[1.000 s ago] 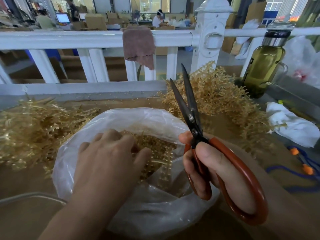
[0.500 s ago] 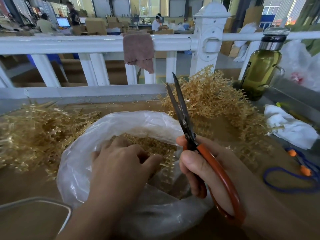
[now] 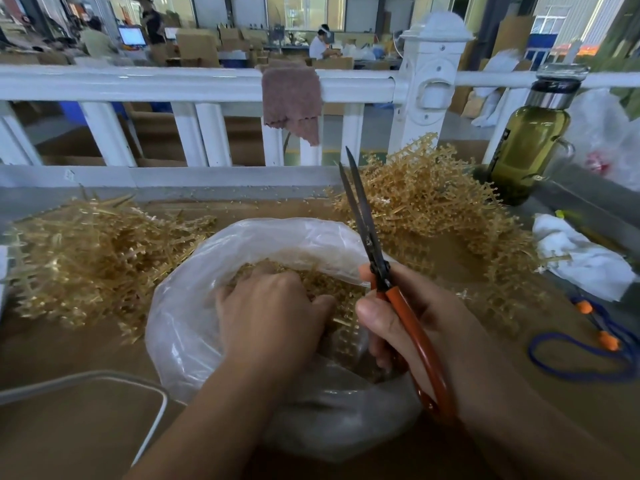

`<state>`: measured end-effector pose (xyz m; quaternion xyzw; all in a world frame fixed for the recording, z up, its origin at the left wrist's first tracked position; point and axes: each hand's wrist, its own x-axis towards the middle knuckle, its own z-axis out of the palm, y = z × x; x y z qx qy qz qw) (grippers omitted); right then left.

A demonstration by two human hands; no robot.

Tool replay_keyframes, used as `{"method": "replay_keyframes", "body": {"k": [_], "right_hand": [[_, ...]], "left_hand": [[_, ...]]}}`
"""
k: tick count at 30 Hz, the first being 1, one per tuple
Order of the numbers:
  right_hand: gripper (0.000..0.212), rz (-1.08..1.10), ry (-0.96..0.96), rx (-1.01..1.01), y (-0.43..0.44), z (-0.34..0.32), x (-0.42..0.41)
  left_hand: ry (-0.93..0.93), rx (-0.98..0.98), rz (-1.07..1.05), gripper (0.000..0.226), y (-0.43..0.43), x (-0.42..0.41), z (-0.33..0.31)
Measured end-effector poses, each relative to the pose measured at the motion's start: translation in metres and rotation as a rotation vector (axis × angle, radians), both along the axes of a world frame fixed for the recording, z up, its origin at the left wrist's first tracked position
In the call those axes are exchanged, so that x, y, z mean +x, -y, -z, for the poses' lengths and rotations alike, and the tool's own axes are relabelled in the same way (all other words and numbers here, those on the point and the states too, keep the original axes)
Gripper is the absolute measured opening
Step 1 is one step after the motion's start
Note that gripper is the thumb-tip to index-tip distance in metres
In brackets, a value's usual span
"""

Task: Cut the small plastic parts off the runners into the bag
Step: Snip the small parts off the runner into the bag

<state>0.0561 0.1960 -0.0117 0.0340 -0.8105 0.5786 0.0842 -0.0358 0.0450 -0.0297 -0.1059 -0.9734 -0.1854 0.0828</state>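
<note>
Two hands in shot, both at the bag. The fingers (image 3: pixel 375 315) of the right hand (image 3: pixel 426 327) are wrapped tight round the orange handles of the scissors (image 3: pixel 367 237). The blades point up and away, only a sliver apart.

The left hand (image 3: pixel 273 317) is knuckles-up inside the bag (image 3: pixel 187 313), with its fingers curled down into the heap of cut parts (image 3: pixel 332 284). I honestly can't tell if they're pinching anything or just dug in, since the tips are buried. A runner (image 3: pixel 346 332) with little parts still on it lies in the bag, between the left thumb and the right hand.

The bag is clear plastic with its mouth wide open. It sits on the brown desk (image 3: pixel 69 351) right in front of the person.

There's a golden pile of runners on each side of it. The left pile (image 3: pixel 97 258) is flatter and spread out. The right pile (image 3: pixel 433 209) is taller and sits behind the scissor blades.

Further right there's a crumpled white cloth (image 3: pixel 588 261) and a blue cord (image 3: pixel 571 372) with orange bits on it. An olive-green bottle (image 3: pixel 526 147) with a steel collar stands at the far corner.

A white railing (image 3: pixel 173 84) runs along the back of the desk, with a brownish rag (image 3: pixel 292 98) draped over it. Bottom left, the white rim of some tray (image 3: pixel 157 407) pokes into view.
</note>
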Motion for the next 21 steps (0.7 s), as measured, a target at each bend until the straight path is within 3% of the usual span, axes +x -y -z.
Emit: {"method": "replay_keyframes", "body": {"k": [4,11,13,17,21], "right_hand": [[0.027,-0.017,0.022,-0.032,0.003,-0.012,-0.002],[0.05,0.148,-0.017,0.009,-0.006,-0.023,-0.025],[0.048,0.169,-0.044,0.001,-0.001,-0.018,-0.03],[0.032,0.144,-0.115,-0.15,0.011,-0.003,-0.032],[0.039,0.077,-0.134,-0.215,0.012,0.005,-0.029]], "left_hand": [[-0.021,0.103,-0.007,0.026,-0.007,-0.002,-0.008],[-0.003,0.823,-0.001,0.017,0.007,0.002,-0.014],[0.036,1.009,0.026,0.018,0.007,0.006,-0.015],[0.129,1.239,0.04,0.024,0.004,0.012,-0.01],[0.2,1.451,0.087,0.021,0.002,0.012,-0.012]]}}
